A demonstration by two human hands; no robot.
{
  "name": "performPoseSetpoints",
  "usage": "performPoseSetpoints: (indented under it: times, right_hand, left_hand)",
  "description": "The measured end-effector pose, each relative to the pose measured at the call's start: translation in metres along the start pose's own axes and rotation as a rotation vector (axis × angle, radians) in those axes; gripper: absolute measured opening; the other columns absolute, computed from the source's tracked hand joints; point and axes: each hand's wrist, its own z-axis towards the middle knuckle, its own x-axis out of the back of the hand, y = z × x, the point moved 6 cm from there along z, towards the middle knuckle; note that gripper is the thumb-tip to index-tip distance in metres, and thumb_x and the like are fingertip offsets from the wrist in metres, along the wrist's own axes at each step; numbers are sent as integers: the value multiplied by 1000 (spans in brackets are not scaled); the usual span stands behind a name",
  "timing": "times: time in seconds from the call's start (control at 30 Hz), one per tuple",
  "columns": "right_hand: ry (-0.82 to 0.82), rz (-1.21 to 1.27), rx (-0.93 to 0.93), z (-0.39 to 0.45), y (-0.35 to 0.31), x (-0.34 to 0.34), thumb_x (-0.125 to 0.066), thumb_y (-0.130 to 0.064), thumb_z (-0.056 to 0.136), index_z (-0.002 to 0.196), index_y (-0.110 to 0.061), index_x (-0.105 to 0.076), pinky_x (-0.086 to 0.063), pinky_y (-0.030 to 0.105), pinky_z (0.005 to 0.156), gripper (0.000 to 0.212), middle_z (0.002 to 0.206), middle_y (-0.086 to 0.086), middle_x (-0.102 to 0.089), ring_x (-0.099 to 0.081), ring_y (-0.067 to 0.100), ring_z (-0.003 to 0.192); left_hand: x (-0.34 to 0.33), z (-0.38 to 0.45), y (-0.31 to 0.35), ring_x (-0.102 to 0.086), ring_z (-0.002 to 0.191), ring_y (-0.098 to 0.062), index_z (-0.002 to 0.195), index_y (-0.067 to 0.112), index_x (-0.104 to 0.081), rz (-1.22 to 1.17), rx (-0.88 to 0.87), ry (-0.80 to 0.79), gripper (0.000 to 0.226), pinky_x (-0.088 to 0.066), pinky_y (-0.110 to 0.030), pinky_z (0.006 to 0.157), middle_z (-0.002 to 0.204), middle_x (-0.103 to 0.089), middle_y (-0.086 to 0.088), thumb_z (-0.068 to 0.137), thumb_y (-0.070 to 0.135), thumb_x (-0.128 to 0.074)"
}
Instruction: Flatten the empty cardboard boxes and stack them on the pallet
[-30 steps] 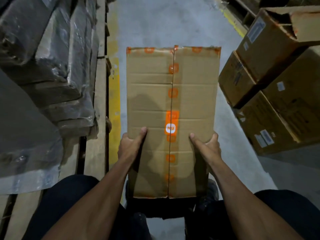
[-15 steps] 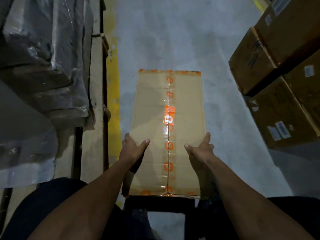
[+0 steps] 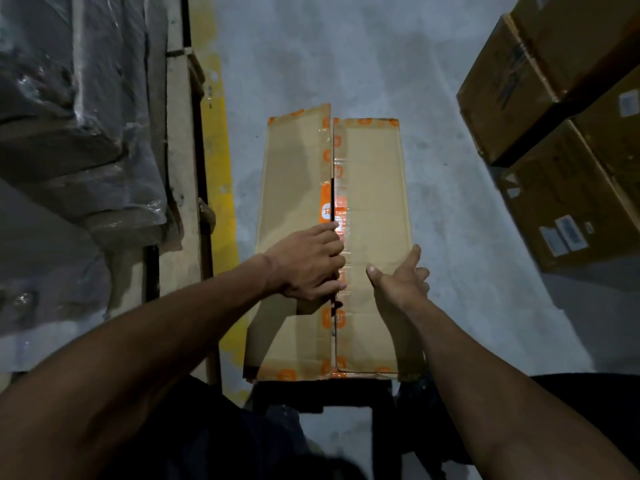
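Observation:
A long cardboard box [image 3: 374,174] with orange printed tape stands on the concrete floor in front of me. Its two top flaps have parted along the centre seam, and the left flap [image 3: 294,174] is lifted slightly. My left hand [image 3: 308,261] lies over the seam with its fingers curled round the edge of the left flap. My right hand [image 3: 401,282] rests on the right flap near the box's right edge, thumb and fingers spread. A wooden pallet [image 3: 178,140] lies to the left.
Plastic-wrapped goods [image 3: 79,109] sit on the pallet at the left. A yellow floor line [image 3: 216,157] runs beside it. Several stacked brown cartons [image 3: 561,133] stand at the right. Bare concrete floor [image 3: 346,57] lies beyond the box. My dark-clad legs fill the bottom of the view.
The box has come down to the floor. My left hand moved from the box's left side to the centre seam, and the taped seam has split open with the left flap rising.

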Motion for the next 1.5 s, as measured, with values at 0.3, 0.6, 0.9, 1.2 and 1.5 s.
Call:
performPoseSetpoints:
  times: [0.3,0.6,0.9,1.2,1.5]
  right_hand:
    - [-35,40,8,-14,-4,7,-66,-52,91,157,-26,13,-26,58,115,106,157,21,-17,-25,43,142]
    - [-19,76,12,-24,-11,9,-65,-46,94,158,-25,10,-26,53,115,101,158,21,-17,-24,42,144]
    - [-14,135,33,-18,-8,15,-67,-40,94,157,-24,-3,-31,52,112,92,155,20,-23,-30,42,139]
    - [-21,136,33,-14,-4,15,-70,-39,92,157,-24,-5,-31,53,113,93,155,19,-25,-31,42,139]
    - [53,105,113,3,-35,22,-70,-48,89,158,-24,-3,-35,57,113,99,158,16,-25,-33,42,141]
  left_hand:
    - [70,-46,-35,-61,83,-23,76,17,-70,132,75,-238,61,-45,-34,77,83,-67,1,84,56,-23]
    - [33,-117,-49,-49,124,-25,129,18,-57,194,666,-584,34,-42,-34,94,134,-54,-6,103,35,-43]
    - [-26,-127,-34,-58,105,-30,129,1,-50,-245,1253,-258,52,-49,-37,77,122,-50,-16,101,43,-40]
    - [-68,-116,-25,-60,110,-37,131,2,-42,-598,1458,-136,46,-51,-43,83,123,-58,-17,99,32,-54]
    - [-75,-113,-58,-58,102,-43,112,3,-55,-773,1548,170,26,-47,-43,79,109,-62,-22,97,24,-54]
